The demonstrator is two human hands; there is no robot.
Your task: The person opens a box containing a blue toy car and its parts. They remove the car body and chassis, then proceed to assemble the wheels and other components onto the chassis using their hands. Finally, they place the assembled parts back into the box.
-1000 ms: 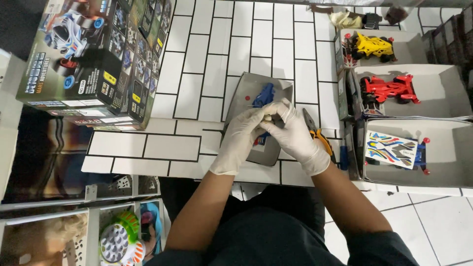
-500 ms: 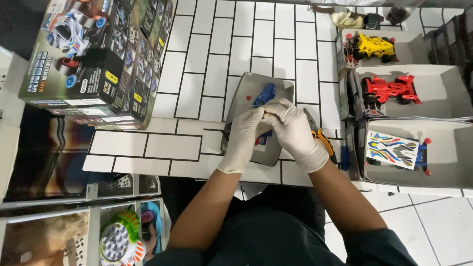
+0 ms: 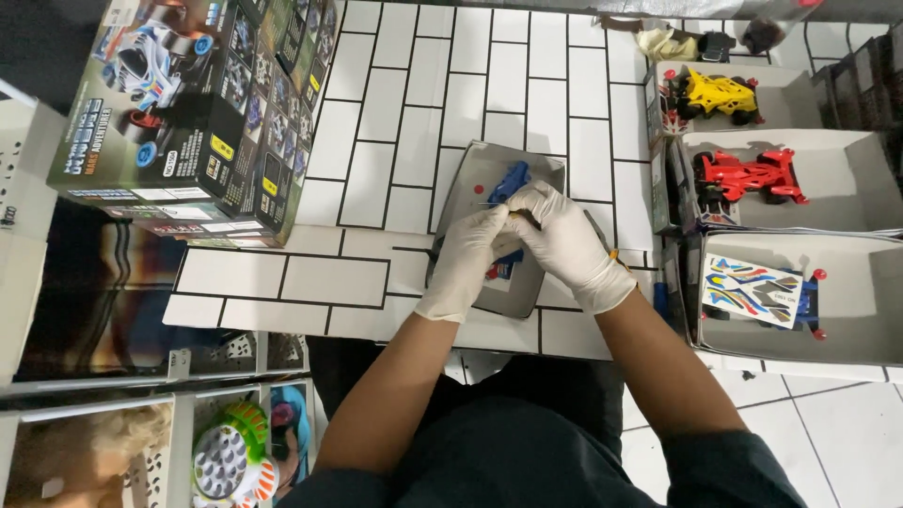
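Both of my hands wear white gloves and meet over a grey cardboard tray (image 3: 470,179) on a white tile-patterned board. A blue toy car chassis (image 3: 509,181) lies in the tray, partly hidden under my fingers. My left hand (image 3: 467,256) pinches something small at the chassis; what it is I cannot tell. My right hand (image 3: 564,240) is closed around a thin tool with a dark tip, pointing at the chassis.
A stack of toy car boxes (image 3: 188,103) stands at the far left. At the right, open boxes hold a yellow car (image 3: 715,94), a red car (image 3: 748,174) and a white patterned car body (image 3: 757,292). More boxed toys (image 3: 230,456) lie at the near left.
My hands stay over the tray; the fingers have shifted slightly, drawing closer together on the blue chassis.
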